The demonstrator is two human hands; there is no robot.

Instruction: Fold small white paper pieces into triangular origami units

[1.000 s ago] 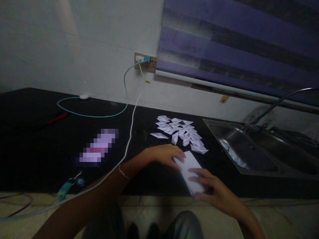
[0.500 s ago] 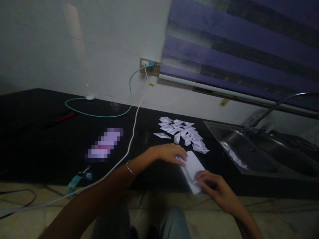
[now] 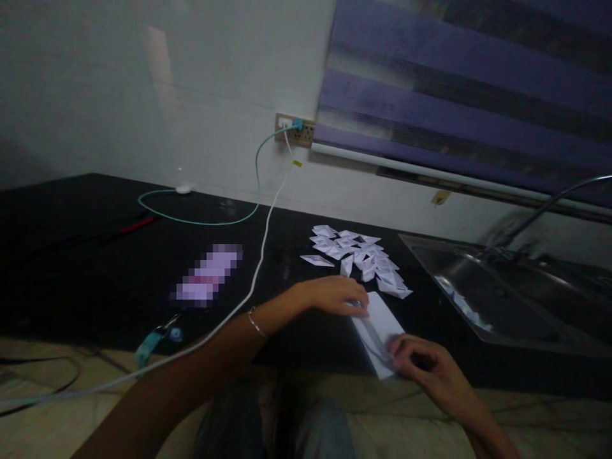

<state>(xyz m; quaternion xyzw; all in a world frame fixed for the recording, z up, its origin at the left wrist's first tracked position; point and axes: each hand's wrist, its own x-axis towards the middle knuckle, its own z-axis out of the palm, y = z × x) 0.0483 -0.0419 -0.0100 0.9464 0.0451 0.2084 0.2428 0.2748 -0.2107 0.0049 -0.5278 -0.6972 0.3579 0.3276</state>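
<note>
A white sheet of paper point(image 3: 386, 313), folded into a long strip, lies at a slant near the counter's front edge. My left hand point(image 3: 337, 296) reaches over its far left side, fingers curled down onto the paper edge. At the near right side, my right hand point(image 3: 423, 362) pinches the paper's edge between thumb and fingers. A raised flap or crease shows between the two hands. Just beyond them sits a cluster of several small folded paper boats point(image 3: 366, 248). One flatter folded paper boat point(image 3: 317, 261) lies apart on the left.
A steel sink point(image 3: 482, 299) with a curved faucet point(image 3: 549, 207) is on the right. A white cable point(image 3: 258, 268) crosses the counter and passes by my left forearm. A blurred-out phone-shaped item point(image 3: 208, 274) with a teal strap point(image 3: 149, 347) lies on the left.
The whole view has shifted slightly, so things appear a little further right. Both hands stay on the paper; my right hand's fingers have moved slightly along its edge.
</note>
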